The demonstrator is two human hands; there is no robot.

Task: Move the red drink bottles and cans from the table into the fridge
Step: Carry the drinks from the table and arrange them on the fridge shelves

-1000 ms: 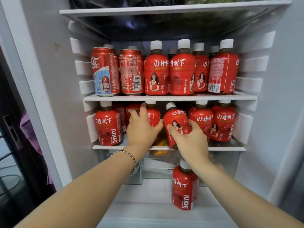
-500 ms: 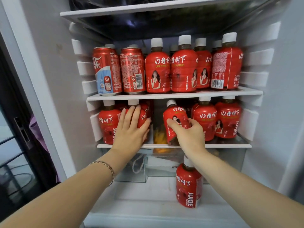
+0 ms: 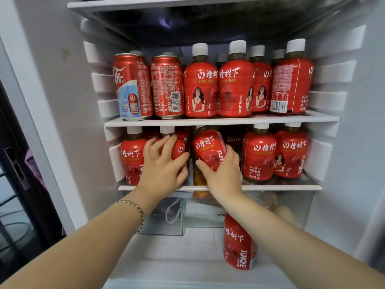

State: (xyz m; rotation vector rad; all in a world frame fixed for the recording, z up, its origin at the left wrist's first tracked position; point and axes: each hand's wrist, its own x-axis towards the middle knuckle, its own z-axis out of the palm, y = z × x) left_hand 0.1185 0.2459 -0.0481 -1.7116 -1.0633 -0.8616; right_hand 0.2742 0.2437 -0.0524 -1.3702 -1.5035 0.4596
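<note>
The open fridge holds red drinks on two white shelves. Two red cans (image 3: 133,86) stand at the left of the upper shelf (image 3: 220,121), with several white-capped red bottles (image 3: 235,88) beside them. On the lower shelf (image 3: 281,187) my right hand (image 3: 224,174) grips a tilted red bottle (image 3: 208,149) in the gap at the middle. My left hand (image 3: 164,165) wraps its fingers round a second-from-left bottle (image 3: 177,147), next to the leftmost bottle (image 3: 131,157). One more red bottle (image 3: 239,243) stands alone on the fridge floor.
Two upright bottles (image 3: 275,153) fill the right of the lower shelf. A clear drawer (image 3: 198,213) sits under that shelf. White rail ribs line both side walls. A dark door frame (image 3: 18,174) borders the left.
My right hand has pushed the tilted bottle deeper into the middle gap and more upright. My left hand slid the neighbouring bottle leftward and now curls round it.
</note>
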